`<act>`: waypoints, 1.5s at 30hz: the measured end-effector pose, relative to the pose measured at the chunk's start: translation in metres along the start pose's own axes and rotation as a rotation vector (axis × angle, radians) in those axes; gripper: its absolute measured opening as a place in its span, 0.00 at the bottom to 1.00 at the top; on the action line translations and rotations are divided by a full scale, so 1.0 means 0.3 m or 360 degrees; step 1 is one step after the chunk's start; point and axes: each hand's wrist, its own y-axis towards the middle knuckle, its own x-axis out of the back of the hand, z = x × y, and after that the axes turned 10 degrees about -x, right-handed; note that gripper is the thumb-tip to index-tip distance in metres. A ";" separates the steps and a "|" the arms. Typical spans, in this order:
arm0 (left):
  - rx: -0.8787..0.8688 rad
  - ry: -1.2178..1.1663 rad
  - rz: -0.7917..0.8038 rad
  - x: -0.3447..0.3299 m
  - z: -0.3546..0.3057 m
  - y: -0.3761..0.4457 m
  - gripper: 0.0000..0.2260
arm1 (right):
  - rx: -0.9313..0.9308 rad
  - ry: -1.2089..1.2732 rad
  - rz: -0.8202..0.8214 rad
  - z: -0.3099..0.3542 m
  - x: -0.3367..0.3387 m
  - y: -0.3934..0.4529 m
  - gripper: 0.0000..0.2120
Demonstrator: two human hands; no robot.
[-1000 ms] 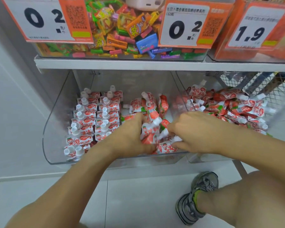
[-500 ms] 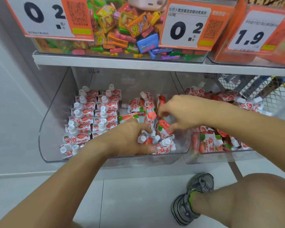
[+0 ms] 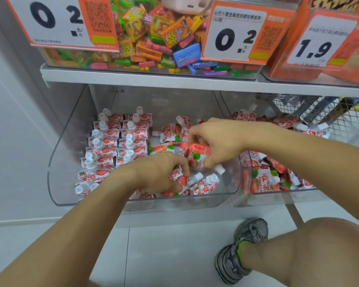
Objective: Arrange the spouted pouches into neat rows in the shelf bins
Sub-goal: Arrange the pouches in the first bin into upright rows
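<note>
Item one: the left bin, clear plastic, low on the shelf; I count two tidy columns of red-and-white spouted pouches along its left side, white caps toward the back, and a loose jumble in its middle and right part. Item two: my left hand, down in the front of that bin, fingers curled over a cluster of front pouches lying against the front wall, thumb alongside them. Item three: my right hand, above the jumble, fingers bent together and pinching one raised pouch tilted over the pile. Item four: the right bin, just beside the first, holding an unsorted heap of the same pouches. Item five: an upper shelf carrying a tub of mixed candy with orange price tags. Item six: a grey sneaker on the white floor below.
</note>
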 end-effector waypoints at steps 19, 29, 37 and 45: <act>-0.0190 0.0029 -0.0388 -0.009 -0.011 -0.032 0.10 | 0.0167 0.0165 0.0015 -0.009 -0.040 -0.045 0.17; -0.0114 0.0122 -0.0598 -0.023 0.000 -0.058 0.09 | 0.0033 0.0227 -0.0083 0.012 0.017 -0.073 0.18; -0.0261 -0.0149 -0.0916 -0.075 -0.008 -0.042 0.07 | -0.0012 0.0363 -0.0399 -0.011 0.044 -0.079 0.15; -0.0285 0.0092 -0.0564 -0.072 -0.009 -0.055 0.09 | -0.0021 0.0349 -0.0281 0.001 -0.020 -0.082 0.15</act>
